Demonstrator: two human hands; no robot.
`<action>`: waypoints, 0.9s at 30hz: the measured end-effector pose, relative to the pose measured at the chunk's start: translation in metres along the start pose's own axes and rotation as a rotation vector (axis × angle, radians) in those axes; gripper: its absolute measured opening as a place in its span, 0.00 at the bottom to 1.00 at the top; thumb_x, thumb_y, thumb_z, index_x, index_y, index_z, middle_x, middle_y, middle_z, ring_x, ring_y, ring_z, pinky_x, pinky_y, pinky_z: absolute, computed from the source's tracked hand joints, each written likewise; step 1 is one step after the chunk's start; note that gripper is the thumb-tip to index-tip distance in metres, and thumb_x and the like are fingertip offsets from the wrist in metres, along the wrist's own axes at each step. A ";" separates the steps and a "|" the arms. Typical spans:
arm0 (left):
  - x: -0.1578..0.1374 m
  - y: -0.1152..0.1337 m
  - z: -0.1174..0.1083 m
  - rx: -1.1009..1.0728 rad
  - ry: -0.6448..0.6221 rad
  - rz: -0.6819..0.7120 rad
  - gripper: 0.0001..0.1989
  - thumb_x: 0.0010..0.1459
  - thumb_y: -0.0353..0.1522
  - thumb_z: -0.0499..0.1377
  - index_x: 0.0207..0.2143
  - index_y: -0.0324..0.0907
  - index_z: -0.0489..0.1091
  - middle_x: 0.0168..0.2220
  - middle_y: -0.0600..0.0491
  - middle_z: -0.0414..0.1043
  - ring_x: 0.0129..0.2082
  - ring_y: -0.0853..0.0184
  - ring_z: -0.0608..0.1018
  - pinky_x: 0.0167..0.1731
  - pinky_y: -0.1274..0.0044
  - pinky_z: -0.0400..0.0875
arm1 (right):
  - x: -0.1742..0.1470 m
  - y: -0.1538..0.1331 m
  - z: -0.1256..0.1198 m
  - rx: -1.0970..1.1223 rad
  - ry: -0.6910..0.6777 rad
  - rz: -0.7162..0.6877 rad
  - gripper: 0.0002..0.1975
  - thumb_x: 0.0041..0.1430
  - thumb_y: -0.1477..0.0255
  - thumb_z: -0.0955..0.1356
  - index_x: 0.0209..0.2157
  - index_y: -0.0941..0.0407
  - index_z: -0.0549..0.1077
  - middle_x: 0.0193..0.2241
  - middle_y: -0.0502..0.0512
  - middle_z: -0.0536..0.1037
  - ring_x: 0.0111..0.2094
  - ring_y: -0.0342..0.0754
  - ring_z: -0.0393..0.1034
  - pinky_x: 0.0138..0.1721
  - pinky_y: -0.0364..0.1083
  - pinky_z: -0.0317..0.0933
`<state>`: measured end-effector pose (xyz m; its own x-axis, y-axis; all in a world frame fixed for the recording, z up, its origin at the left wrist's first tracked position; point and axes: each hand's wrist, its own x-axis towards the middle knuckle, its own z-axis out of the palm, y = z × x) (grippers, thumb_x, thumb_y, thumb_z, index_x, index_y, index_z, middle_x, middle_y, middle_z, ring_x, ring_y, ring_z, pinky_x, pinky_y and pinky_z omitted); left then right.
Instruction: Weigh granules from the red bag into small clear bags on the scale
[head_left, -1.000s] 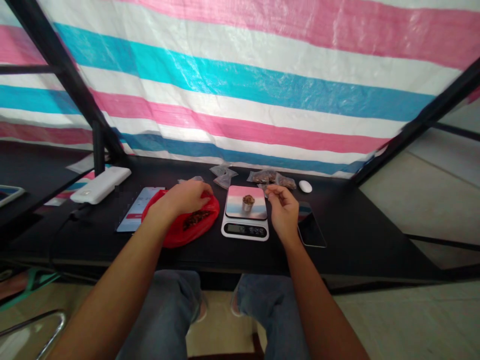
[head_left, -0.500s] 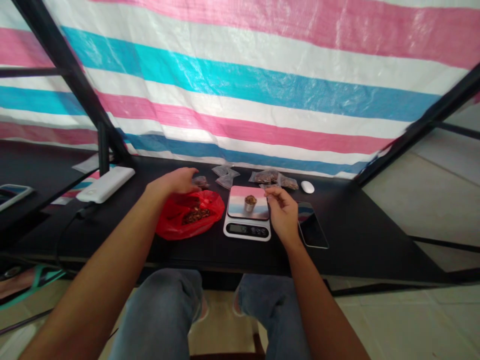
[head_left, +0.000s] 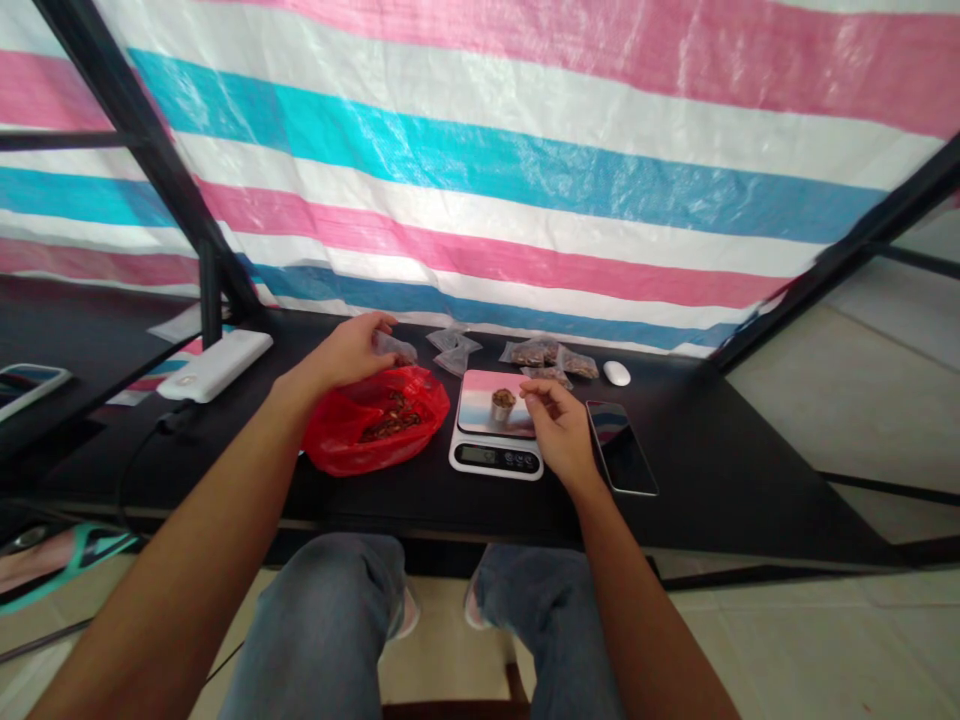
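Observation:
My left hand [head_left: 356, 350] curls round a small clear plastic bag [head_left: 395, 347] with brown bits in its lower part; some fingers are hidden behind the hand. Just in front of it lies an open red plastic bag [head_left: 337, 445] holding loose brown pieces [head_left: 394, 418]. A white kitchen scale [head_left: 459, 458] stands right of the red bag. On its platform sits a small metal cup [head_left: 502, 412], heaped with brown pieces. My right hand [head_left: 561, 425] is over the platform's right edge, thumb and forefinger pinched beside the cup; what they hold, if anything, is too small to make out.
Flat clear bags [head_left: 454, 350] lie behind the scale, with several filled bags [head_left: 532, 352] to their right. A white mouse [head_left: 617, 373] and a dark phone [head_left: 624, 448] are at the right. A white power strip-like block [head_left: 217, 367] lies left, before a striped sheet [head_left: 480, 220].
My left hand has closed in on the small clear bag and raised its upper part. My right fingertips have moved slightly left, closer to the cup. The red bag's opening has shifted a little.

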<state>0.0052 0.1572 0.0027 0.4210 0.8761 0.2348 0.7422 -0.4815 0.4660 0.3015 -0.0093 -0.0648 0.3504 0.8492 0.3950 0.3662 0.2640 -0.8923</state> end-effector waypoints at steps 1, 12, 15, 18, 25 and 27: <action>-0.002 0.003 -0.001 -0.034 0.033 0.003 0.34 0.51 0.42 0.66 0.59 0.40 0.71 0.55 0.43 0.79 0.47 0.55 0.82 0.52 0.67 0.75 | 0.000 -0.001 -0.001 -0.018 -0.017 -0.016 0.12 0.62 0.63 0.69 0.44 0.51 0.79 0.37 0.54 0.81 0.29 0.49 0.69 0.29 0.49 0.65; -0.008 0.041 -0.010 -0.558 0.463 0.030 0.34 0.56 0.45 0.67 0.62 0.47 0.63 0.54 0.44 0.79 0.53 0.57 0.82 0.47 0.68 0.80 | -0.001 -0.005 -0.003 -0.312 -0.158 -0.149 0.18 0.55 0.60 0.76 0.46 0.51 0.79 0.47 0.59 0.83 0.50 0.59 0.74 0.56 0.61 0.65; -0.017 0.062 -0.013 -0.688 0.539 0.098 0.32 0.59 0.47 0.65 0.63 0.50 0.62 0.54 0.45 0.79 0.53 0.55 0.83 0.47 0.65 0.81 | 0.000 -0.002 0.000 -0.341 -0.176 -0.148 0.14 0.57 0.63 0.76 0.44 0.51 0.81 0.44 0.58 0.84 0.48 0.58 0.75 0.55 0.60 0.67; -0.039 0.079 -0.008 -0.758 0.492 0.157 0.32 0.59 0.47 0.65 0.63 0.48 0.63 0.53 0.45 0.79 0.46 0.55 0.85 0.43 0.65 0.82 | 0.001 0.000 0.001 -0.334 -0.144 -0.129 0.13 0.56 0.64 0.76 0.42 0.51 0.81 0.42 0.58 0.84 0.46 0.58 0.76 0.53 0.60 0.70; -0.094 0.096 0.040 -0.450 -0.034 0.180 0.32 0.57 0.44 0.70 0.61 0.46 0.70 0.54 0.47 0.81 0.53 0.57 0.82 0.58 0.66 0.75 | -0.006 -0.016 -0.001 -0.168 -0.201 -0.122 0.14 0.57 0.65 0.74 0.45 0.51 0.81 0.44 0.58 0.83 0.45 0.55 0.77 0.41 0.53 0.77; -0.099 0.094 0.053 -0.426 -0.071 0.163 0.34 0.57 0.44 0.70 0.63 0.45 0.69 0.57 0.46 0.79 0.56 0.55 0.81 0.60 0.64 0.73 | -0.010 -0.023 -0.001 -0.137 -0.219 -0.110 0.16 0.56 0.65 0.74 0.47 0.51 0.81 0.45 0.59 0.82 0.46 0.56 0.76 0.38 0.52 0.78</action>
<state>0.0609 0.0237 -0.0220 0.5599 0.7791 0.2818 0.3891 -0.5476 0.7408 0.2904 -0.0247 -0.0483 0.1124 0.9014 0.4182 0.5099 0.3089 -0.8029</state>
